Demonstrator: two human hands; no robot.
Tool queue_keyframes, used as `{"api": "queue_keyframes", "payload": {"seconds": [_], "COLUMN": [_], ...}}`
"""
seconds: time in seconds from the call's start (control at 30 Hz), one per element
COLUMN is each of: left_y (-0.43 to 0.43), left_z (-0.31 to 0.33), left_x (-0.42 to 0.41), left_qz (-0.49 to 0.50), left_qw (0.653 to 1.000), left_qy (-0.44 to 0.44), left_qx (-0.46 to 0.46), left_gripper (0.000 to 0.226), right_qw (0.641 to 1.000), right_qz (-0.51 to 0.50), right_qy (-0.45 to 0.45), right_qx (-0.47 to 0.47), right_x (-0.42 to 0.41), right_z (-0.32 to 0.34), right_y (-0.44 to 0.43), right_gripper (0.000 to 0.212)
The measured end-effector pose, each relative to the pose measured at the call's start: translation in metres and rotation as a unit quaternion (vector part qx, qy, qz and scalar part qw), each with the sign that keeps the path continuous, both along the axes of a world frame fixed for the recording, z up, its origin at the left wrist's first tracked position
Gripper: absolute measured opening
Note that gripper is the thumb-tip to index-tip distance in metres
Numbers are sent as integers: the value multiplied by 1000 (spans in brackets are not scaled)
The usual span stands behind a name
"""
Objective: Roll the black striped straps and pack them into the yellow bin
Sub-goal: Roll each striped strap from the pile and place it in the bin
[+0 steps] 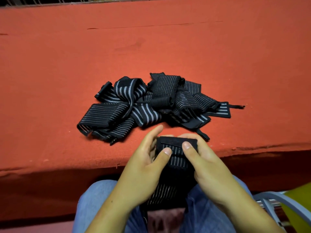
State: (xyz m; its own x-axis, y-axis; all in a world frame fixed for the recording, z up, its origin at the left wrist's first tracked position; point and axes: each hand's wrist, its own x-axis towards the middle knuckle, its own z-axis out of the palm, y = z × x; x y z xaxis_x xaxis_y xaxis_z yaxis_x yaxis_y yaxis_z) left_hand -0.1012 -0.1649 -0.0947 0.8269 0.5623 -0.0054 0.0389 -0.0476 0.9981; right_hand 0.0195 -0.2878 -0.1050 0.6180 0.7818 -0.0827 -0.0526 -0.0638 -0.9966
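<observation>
The left hand (143,167) and right hand (212,165) are pinching the rolled end of a black striped strap (176,159) over the lap (94,197), thumbs pressing on top, fingers wrapping behind; soft, light and springy, it is probably needing a firm grip across its width.

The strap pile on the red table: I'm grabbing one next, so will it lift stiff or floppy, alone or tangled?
Probably floppy: the strap pile lies folded and draped. Likely to drag neighbours, since straps overlap and cross. Probably light, being thin bands.
</observation>
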Motion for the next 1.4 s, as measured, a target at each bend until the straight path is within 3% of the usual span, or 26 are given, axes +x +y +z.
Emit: {"api": "queue_keyframes", "payload": {"seconds": [0.17, 0.27, 0.43, 0.57, 0.87, 1.0, 1.1, 1.4], "left_y": [1, 4, 7, 8, 5, 1, -7, -13], "left_z": [4, 2, -1, 0, 1, -6, -8, -5], "left_x": [0, 1, 1, 0, 2, 6, 11, 10], "left_qz": [16, 27, 22, 16, -17, 8, 29, 40], "left_qw": [1000, 999, 997, 996, 999, 999, 999, 998], "left_qy": [-4, 18, 4, -9, 17, 27, 1, -33], "left_qx": [-5, 38, 74, 82, 40, 24, 37, 40], "left_gripper": [35, 29, 16, 21, 23, 45, 40, 41], "right_qw": [997, 995, 997, 1000, 1000, 999, 998, 998], "right_qz": [17, 26, 21, 9, -5, 23, 15, -18], "right_qy": [-71, -96, -71, -28, 23, 29, 51, 6], "right_qx": [6, 12, 15, 5, 18, 16, 26, 55], "right_x": [0, -1, -2, -1, -2, -4, -7, -16], "right_z": [4, 4, 4, 4, 0, 2, 3, 5], "right_y": [-2, -2, -3, -1, 1, 2, 4, 7], "right_gripper": [22, 25, 22, 31, 24, 25, 23, 10]}}
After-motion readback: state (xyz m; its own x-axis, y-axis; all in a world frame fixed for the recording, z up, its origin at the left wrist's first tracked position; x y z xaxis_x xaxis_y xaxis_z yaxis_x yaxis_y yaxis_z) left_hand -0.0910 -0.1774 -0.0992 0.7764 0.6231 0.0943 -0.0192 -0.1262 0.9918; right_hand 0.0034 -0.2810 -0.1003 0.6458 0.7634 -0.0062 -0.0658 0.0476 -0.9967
